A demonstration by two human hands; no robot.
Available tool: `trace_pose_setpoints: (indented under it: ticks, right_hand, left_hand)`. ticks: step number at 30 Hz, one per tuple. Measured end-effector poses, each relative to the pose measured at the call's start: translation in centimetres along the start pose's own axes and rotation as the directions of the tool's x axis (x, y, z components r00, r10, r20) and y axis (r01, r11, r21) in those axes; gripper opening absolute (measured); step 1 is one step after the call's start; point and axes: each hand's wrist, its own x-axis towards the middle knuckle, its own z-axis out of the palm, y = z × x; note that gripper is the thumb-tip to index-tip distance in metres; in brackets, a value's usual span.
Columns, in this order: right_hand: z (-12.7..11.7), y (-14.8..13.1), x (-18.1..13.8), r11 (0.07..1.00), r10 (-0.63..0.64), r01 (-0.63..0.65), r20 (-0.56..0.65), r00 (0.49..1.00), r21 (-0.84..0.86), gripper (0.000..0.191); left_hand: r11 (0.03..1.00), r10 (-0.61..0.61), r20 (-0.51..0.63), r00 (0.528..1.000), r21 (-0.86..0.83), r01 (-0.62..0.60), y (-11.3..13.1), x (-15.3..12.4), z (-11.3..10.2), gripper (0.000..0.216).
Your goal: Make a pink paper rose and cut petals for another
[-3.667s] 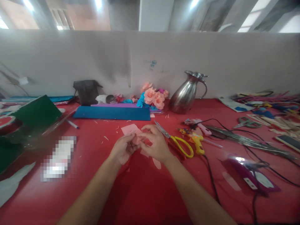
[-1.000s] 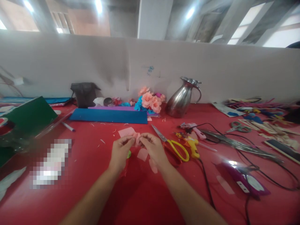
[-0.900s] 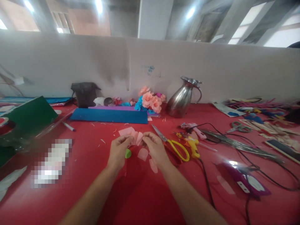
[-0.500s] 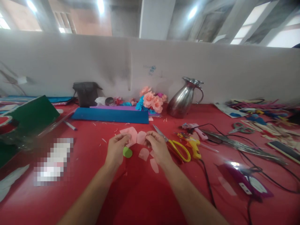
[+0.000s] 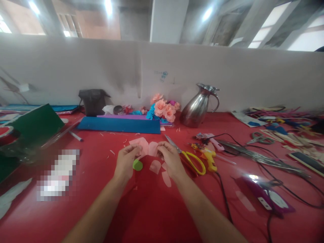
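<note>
Over the middle of the red table, my left hand (image 5: 125, 162) pinches a pink paper piece (image 5: 142, 145) cut with petal-like lobes. My right hand (image 5: 170, 158) pinches a smaller pink paper petal (image 5: 153, 148), whose left edge meets the larger piece; whether they are joined I cannot tell. Just under my left fingers lies a green paper circle (image 5: 137, 165). Loose pink petals (image 5: 155, 166) rest on the table between my hands, one of them partly behind my right hand. Yellow-handled scissors (image 5: 193, 162) lie right beside my right hand.
A yellow glue gun (image 5: 210, 160) with a black cord lies right of the scissors. Behind are a blue sheet (image 5: 118, 125), pink paper flowers (image 5: 164, 108) and a steel jug (image 5: 197, 106). A purple device (image 5: 272, 199) sits at right, a green board (image 5: 37, 125) at left.
Both hands stay almost in place. The small petal in my right hand has shifted very slightly against the larger pink piece.
</note>
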Motion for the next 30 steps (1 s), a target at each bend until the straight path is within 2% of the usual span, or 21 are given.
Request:
trace_pose_setpoints:
  ticks: [8, 15, 17, 19, 21, 22, 24, 26, 28, 30]
  right_hand:
    - [0.0, 0.1, 0.0, 0.999, 0.008, -0.009, -0.023, 1.000, -0.045, 0.003]
    - [-0.2, 1.4, 0.8, 0.995, 0.015, -0.013, 0.016, 1.000, -0.101, 0.005]
    - [-0.8, 1.7, 1.1, 0.983, 0.037, -0.030, 0.037, 0.999, -0.180, 0.009]
    - [-2.3, 1.7, 1.2, 0.943, 0.041, -0.024, 0.045, 0.998, -0.332, 0.018]
    - [-4.6, 1.3, 1.1, 0.839, -0.021, 0.042, 0.046, 0.999, -0.542, 0.026]
    - [-6.0, 1.1, 1.0, 0.742, -0.072, 0.085, 0.047, 0.996, -0.665, 0.026]
    - [-8.8, 0.7, 0.5, 0.474, -0.198, 0.142, 0.052, 0.979, -0.869, 0.027]
    - [-11.1, 0.6, -0.1, 0.295, -0.157, 0.105, 0.060, 0.986, -0.950, 0.027]
    - [-12.6, 0.7, -0.6, 0.195, -0.088, 0.082, 0.066, 0.994, -0.977, 0.030]
    - [-13.0, 0.8, -0.8, 0.167, -0.059, 0.109, 0.100, 0.993, -0.980, 0.033]
  left_hand:
    - [0.998, -0.034, 0.019, 0.999, -0.050, 0.035, -0.1, 0.3, -0.2, 0.024]
    - [1.000, -0.020, -0.001, 1.000, 0.012, 0.020, 0.2, 0.3, 0.0, 0.025]
    - [0.999, -0.016, -0.016, 1.000, 0.048, 0.016, 0.2, 0.5, -0.1, 0.025]
    - [0.996, -0.005, -0.033, 0.999, 0.091, 0.008, 0.1, 0.8, -0.5, 0.024]
    - [0.990, 0.011, -0.048, 0.999, 0.140, -0.004, -0.3, 1.3, -0.9, 0.023]
    - [0.986, 0.017, -0.052, 0.998, 0.164, -0.008, -0.5, 1.5, -1.1, 0.024]
    - [0.980, 0.022, -0.048, 0.999, 0.201, -0.012, -0.9, 1.9, -1.4, 0.025]
    - [0.976, 0.024, -0.035, 0.999, 0.219, -0.016, -1.1, 2.0, -1.5, 0.026]
    - [0.975, 0.025, -0.020, 0.999, 0.222, -0.019, -1.0, 1.9, -1.4, 0.026]
    - [0.980, 0.015, -0.006, 1.000, 0.197, -0.013, -0.8, 1.7, -1.3, 0.026]
